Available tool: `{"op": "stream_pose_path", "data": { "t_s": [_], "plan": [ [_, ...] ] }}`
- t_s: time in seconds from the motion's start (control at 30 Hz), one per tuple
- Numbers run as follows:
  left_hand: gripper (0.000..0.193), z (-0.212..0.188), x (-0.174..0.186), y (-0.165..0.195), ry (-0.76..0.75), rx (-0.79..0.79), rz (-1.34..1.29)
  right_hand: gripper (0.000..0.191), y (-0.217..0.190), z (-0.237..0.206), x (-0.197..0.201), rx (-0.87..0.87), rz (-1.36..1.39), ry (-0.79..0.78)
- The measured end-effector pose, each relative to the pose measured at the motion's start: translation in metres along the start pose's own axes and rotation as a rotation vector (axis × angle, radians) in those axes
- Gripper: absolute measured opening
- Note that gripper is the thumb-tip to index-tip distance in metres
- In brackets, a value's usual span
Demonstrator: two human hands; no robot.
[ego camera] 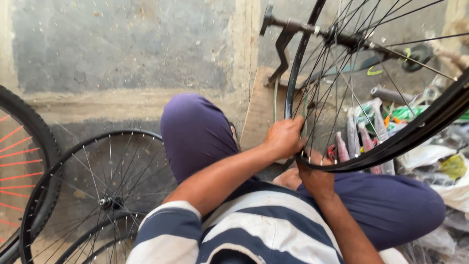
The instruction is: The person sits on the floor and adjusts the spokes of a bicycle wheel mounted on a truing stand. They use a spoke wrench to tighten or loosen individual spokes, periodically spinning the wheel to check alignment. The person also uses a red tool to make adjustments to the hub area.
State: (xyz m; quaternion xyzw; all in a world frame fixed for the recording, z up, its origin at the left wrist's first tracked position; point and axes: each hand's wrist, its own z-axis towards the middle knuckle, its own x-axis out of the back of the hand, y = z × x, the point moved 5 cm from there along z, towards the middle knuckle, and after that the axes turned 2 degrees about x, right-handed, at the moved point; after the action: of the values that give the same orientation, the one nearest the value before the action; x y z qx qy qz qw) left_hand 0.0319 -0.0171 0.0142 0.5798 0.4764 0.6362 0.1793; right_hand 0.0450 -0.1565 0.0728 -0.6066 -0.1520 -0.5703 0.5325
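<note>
Wheel rim (391, 142) stands upright, both hands' grip at its bottom.

Bare spoked wheel (105, 200) lies flat on concrete floor (122, 105), lower left. Tyred wheel with orange spokes (19, 161) at left edge. Wooden board (259, 110) beside plastic bags (439, 161), right.

The rim (386, 146) and its spokes (342, 73) are black. The shirt (254, 230) has navy and white stripes; the trousers (195, 132) are purple. At the floor's left edge, a black tyre (29, 127) has orange-red spokes; the wheel (97, 195) beside it is black with silvery spokes. The wall (122, 44) is grey.
</note>
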Motion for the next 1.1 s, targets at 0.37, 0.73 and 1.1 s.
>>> {"op": "stream_pose_path", "data": {
  "t_s": [0.37, 0.73, 1.1],
  "plan": [
    [0.051, -0.007, 0.019, 0.033, -0.412, -0.03, -0.502, 0.015, -0.024, -0.002, 0.07, -0.017, 0.008, 0.155],
    [0.05, -0.024, 0.038, 0.067, -0.873, 0.058, -1.312, 0.022, -0.04, -0.004, 0.109, -0.036, 0.113, 0.259],
    [0.04, -0.007, 0.011, 0.024, -0.328, -0.125, -0.279, 0.038, 0.073, 0.028, 0.038, -0.318, 0.467, -0.356]
  ]
}}
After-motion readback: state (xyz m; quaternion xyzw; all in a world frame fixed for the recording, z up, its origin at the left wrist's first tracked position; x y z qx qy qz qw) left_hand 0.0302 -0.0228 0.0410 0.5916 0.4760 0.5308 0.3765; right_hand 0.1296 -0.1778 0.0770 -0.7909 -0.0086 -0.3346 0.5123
